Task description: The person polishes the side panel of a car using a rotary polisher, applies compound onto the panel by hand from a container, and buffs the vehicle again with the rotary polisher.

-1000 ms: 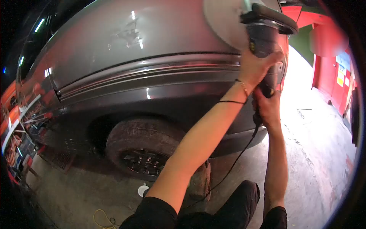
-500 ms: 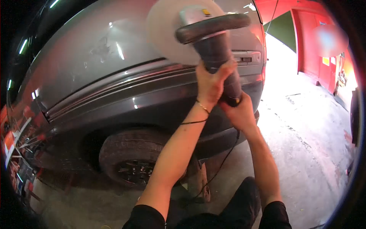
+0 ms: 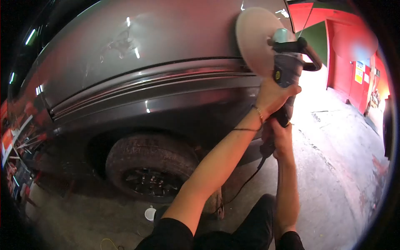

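Observation:
A dark power polisher (image 3: 287, 68) with a black loop handle is held up against the side of a grey vehicle (image 3: 166, 37). Its large pale round pad (image 3: 256, 41) faces the upper panel near the right end, edge tilted. My left hand (image 3: 273, 96), with a bracelet at the wrist, is wrapped round the polisher's body. Lower down, my right hand (image 3: 281, 135) grips the rear end of the tool, where the cord (image 3: 250, 179) hangs down. Smudges mark the panel left of the pad.
Below the panel is a wheel (image 3: 152, 171), with a block (image 3: 216, 204) behind it. A white cup (image 3: 150, 214) and a yellow cord (image 3: 109, 241) lie on the floor. Red doors (image 3: 346, 62) stand at the right; shelving clutter (image 3: 21, 154) at the left.
The polisher and both hands swung left across the panel, then back right. The pad now shows more edge-on than half a second ago. Both hands have kept their hold.

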Demonstrator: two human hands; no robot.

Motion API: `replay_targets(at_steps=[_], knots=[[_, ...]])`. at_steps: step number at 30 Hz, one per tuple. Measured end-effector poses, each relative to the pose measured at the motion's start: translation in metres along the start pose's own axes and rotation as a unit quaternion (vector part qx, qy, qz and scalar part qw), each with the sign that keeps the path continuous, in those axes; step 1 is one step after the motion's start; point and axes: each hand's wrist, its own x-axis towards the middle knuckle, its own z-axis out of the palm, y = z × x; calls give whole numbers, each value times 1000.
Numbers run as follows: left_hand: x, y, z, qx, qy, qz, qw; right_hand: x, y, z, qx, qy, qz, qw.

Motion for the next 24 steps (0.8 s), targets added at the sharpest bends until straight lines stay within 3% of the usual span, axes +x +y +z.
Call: replay_targets(at_steps=[2, 5, 9, 13, 16, 19, 21, 24], knots=[[-23, 12, -16, -17, 41, 35, 998, -16, 6, 16, -13, -10, -4, 1000], [-66, 40, -56, 4, 39, 11, 999, -40, 22, 42, -85, -26, 34, 995], [-118, 45, -102, -31, 124, 6, 992, -54, 19, 76, -81, -176, -25, 981], [-119, 44, -115, -32, 143, 43, 988, -42, -4, 80, -124, -229, -10, 965], [-80, 52, -98, -79, 115, 53, 989, -16, -7, 73, -112, -188, -63, 974], [-9, 53, -72, -124, 78, 79, 986, 21, -55, 57, -172, -131, -111, 970], [39, 50, -47, -114, 48, 117, 985, 41, -84, 41, -215, -81, -79, 970], [74, 44, -12, -64, 38, 79, 994, 69, -83, 9, -132, -62, -53, 988]])
